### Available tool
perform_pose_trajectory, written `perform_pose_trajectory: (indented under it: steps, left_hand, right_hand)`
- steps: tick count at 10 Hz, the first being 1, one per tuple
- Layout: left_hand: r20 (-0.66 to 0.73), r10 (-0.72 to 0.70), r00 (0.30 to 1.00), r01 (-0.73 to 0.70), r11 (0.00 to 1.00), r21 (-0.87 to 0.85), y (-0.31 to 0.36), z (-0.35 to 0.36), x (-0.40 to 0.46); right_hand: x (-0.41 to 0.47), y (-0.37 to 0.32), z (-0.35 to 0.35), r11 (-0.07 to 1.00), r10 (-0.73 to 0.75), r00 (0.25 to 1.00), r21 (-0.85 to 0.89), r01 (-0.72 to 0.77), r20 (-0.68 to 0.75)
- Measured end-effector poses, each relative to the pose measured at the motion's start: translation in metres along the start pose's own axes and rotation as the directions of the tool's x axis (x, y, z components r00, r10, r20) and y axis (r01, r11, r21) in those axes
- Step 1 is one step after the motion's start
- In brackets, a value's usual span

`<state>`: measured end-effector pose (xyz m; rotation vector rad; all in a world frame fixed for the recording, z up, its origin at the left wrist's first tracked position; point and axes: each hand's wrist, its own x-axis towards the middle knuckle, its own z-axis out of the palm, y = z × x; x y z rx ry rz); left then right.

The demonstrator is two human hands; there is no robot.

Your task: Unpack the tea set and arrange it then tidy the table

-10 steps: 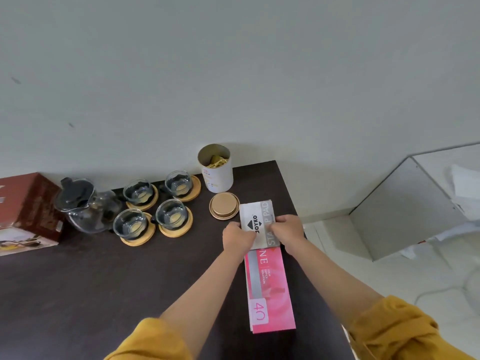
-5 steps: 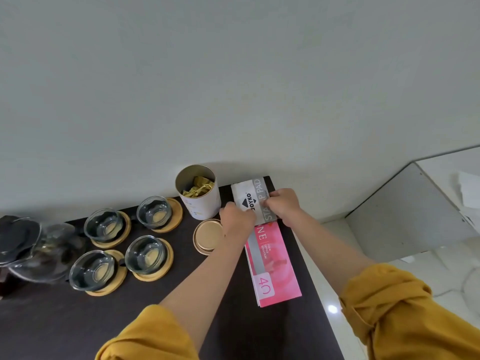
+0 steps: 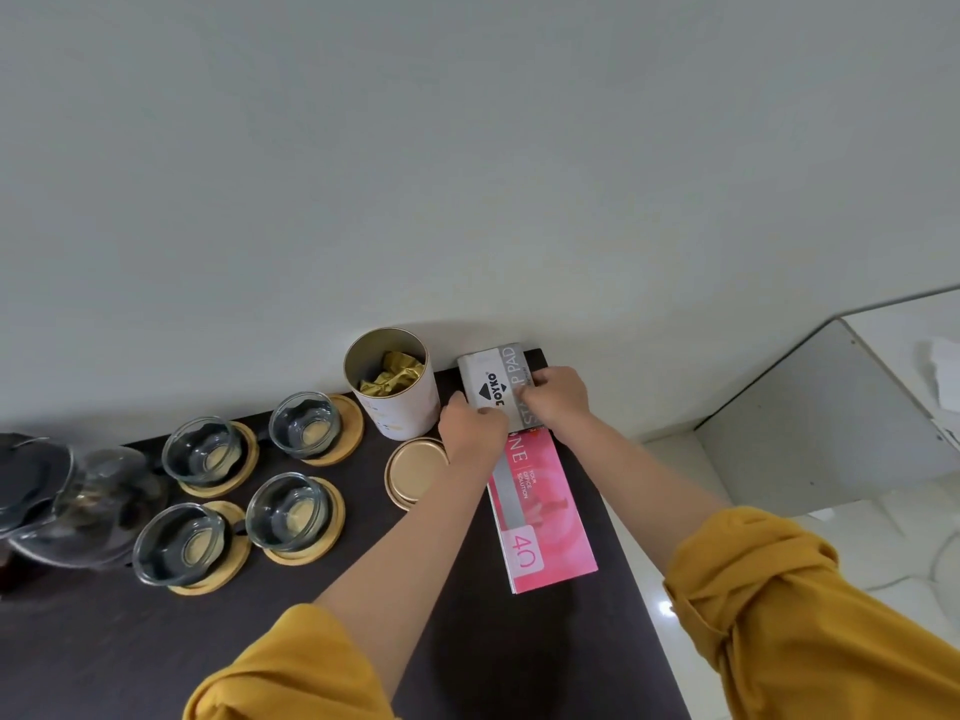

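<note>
A grey stamp pad box (image 3: 493,376) lies at the table's far right corner, against the wall. My left hand (image 3: 470,428) grips its near left corner and my right hand (image 3: 556,397) grips its near right side. Under the box's near end lies a pink folder (image 3: 545,511). Several glass cups sit on wooden coasters at the left, such as one cup (image 3: 304,426) and another (image 3: 285,511). A glass teapot (image 3: 67,506) with a black lid stands at the far left.
An open white tin (image 3: 402,407) with gold packets inside stands beside the box, and its gold lid (image 3: 415,472) lies flat in front of it. The dark table (image 3: 156,641) ends at the right, with white floor beyond. A grey cabinet (image 3: 831,418) stands further right.
Both hands have slid the stamp pad box away from me to the far corner by the wall. The pink folder now shows more below it. My view has shifted right.
</note>
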<state>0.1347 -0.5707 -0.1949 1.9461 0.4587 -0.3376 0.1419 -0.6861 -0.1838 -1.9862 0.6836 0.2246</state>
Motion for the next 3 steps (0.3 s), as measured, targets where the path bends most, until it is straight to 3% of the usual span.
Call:
perform_pose_trajectory:
  steps: [2, 3]
  left_hand:
    - [0.139, 0.076, 0.987, -0.067, 0.995, -0.070, 0.008, -0.018, -0.026]
    - [0.102, 0.084, 0.991, -0.080, 0.996, -0.039, 0.014, -0.030, -0.058]
  right_hand:
    - [-0.024, -0.001, -0.007, 0.993, 0.008, 1.000, 0.116, -0.005, -0.027]
    - [-0.044, 0.006, -0.016, 0.982, 0.006, 0.999, 0.189, 0.004, -0.051]
